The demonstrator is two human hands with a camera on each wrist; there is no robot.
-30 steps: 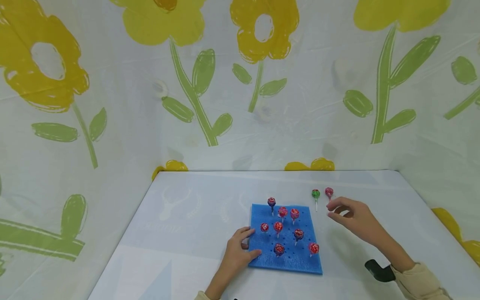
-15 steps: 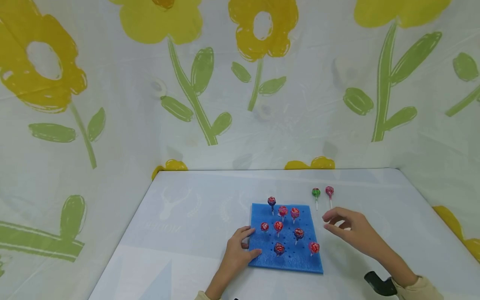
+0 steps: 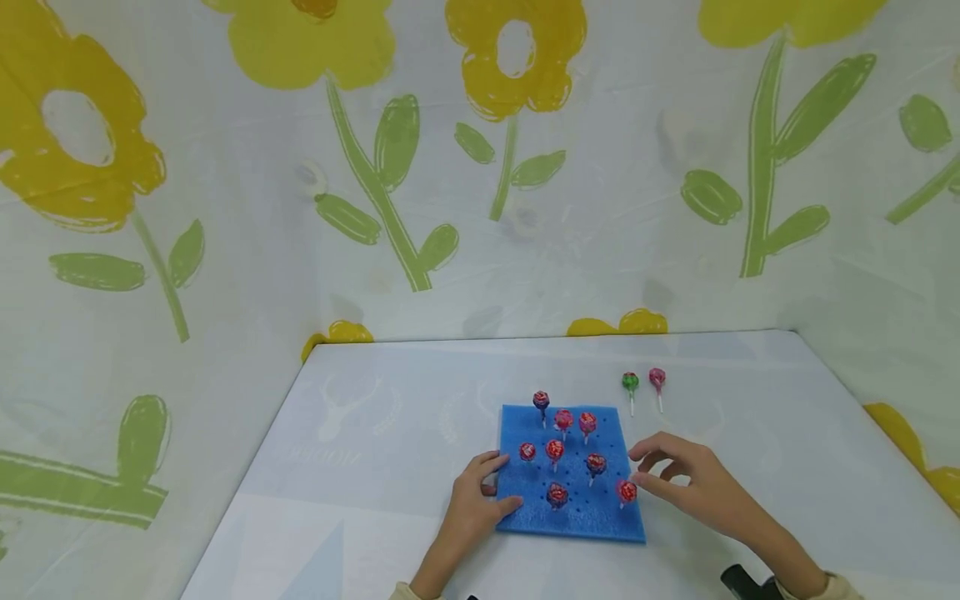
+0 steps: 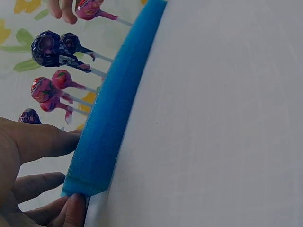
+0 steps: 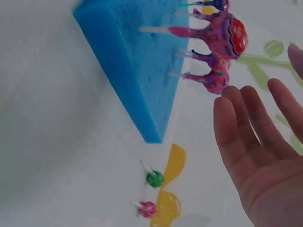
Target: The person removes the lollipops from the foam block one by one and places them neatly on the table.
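Observation:
A blue foam board (image 3: 525, 521) lies on the table with several wrapped lollipops (image 3: 554, 451) standing in it on their sticks. My left hand (image 3: 474, 497) holds the board's left edge. In the left wrist view, the fingers (image 4: 45, 141) of that hand bend about the board's corner, some on its top face and others at its side. My right hand (image 3: 693, 483) hovers at the board's right edge, fingers relaxed and holding nothing. Its fingertips are close to the red lollipop (image 3: 627, 492) at the front right corner; whether they touch it I cannot tell.
Beyond the board's far right corner, a green lollipop (image 3: 630, 382) and a pink lollipop (image 3: 657, 377) lie on the white table (image 3: 375, 483). Small holes dot the board between the lollipops. Behind the table hangs a flower-printed curtain (image 3: 600, 208).
My right hand has come away from beside the pink lollipop, moving toward me and left to the board's right edge. The left hand stays in place on the board.

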